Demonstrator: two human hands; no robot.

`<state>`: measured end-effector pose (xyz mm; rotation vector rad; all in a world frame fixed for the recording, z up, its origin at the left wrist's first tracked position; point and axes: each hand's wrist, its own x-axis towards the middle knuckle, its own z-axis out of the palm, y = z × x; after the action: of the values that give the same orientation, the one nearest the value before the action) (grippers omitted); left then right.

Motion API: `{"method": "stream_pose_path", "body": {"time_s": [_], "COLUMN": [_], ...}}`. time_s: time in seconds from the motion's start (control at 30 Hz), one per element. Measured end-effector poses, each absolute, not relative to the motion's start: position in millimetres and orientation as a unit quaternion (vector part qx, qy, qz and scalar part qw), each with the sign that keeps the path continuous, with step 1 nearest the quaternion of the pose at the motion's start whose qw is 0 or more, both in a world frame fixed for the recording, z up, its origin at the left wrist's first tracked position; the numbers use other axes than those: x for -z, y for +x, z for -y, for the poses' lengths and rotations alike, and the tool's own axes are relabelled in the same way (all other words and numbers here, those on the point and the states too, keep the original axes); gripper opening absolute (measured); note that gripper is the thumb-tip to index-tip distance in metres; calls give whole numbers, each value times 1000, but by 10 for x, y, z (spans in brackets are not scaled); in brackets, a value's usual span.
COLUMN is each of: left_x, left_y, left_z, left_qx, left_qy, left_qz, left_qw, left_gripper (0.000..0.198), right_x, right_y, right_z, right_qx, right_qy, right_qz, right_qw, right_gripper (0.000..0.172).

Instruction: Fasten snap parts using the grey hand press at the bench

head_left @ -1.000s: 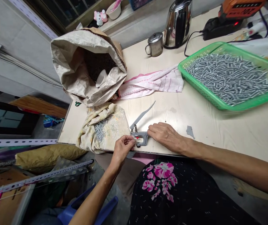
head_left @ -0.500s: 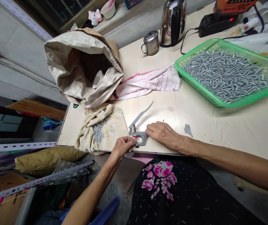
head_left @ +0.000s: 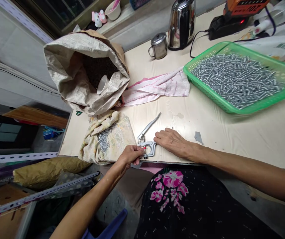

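A grey metal pair of snap-fastener pliers lies at the table's front edge, its long lever handle raised with a spring beneath. My left hand is pinched at the jaw opening, thumb and finger closed by a small red part; whatever they hold is too small to make out. Curled fingers of my right hand grip the right end of the pliers' frame. Left of the pliers, a patterned cloth carries a heap of small metal pieces.
A green basket full of short metal pins stands at right. An open sack with a white cup inside stands back left. Behind are a pink-white towel, a lidded mug and a kettle.
The lever handle has come down slightly. Both hands stay at the pliers, and the whole view has shifted a little.
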<state>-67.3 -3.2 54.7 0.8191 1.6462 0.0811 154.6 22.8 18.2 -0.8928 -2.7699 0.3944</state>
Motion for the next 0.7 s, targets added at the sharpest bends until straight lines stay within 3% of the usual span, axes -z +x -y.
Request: {"method": "stream_pose_path", "body": {"time_s": [0.1, 0.27, 0.4, 0.53, 0.63, 0.7], "left_x": [-544, -529, -523, -520, -542, -570], "left_y": [-672, -670, -653, -657, -681, -674], "left_z": [29, 35, 51, 63, 102, 144], "left_qx": [-35, -48, -57, -60, -28, -16], "left_qy": [349, 341, 336, 342, 383, 481], "left_qz": [-709, -713, -713, -712, -714, -726], "left_qw": [612, 611, 612, 610, 586, 491], "left_gripper": [28, 25, 25, 25, 26, 27], "right_x": [-207, -229, -184, -192, -231, -248], "right_y": [1588, 1699, 1703, 1654, 1646, 1652], "right_z": [-272, -492, -679, -725, -676, -629], "right_qx": [-146, -112, -110, -112, -109, -116], "right_qy": [-324, -346, -321, -318, -326, -330], "right_qz": [927, 923, 936, 938, 936, 933], "right_qw": [117, 125, 96, 78, 73, 78], "right_gripper": [5, 80, 97, 92, 67, 52]}}
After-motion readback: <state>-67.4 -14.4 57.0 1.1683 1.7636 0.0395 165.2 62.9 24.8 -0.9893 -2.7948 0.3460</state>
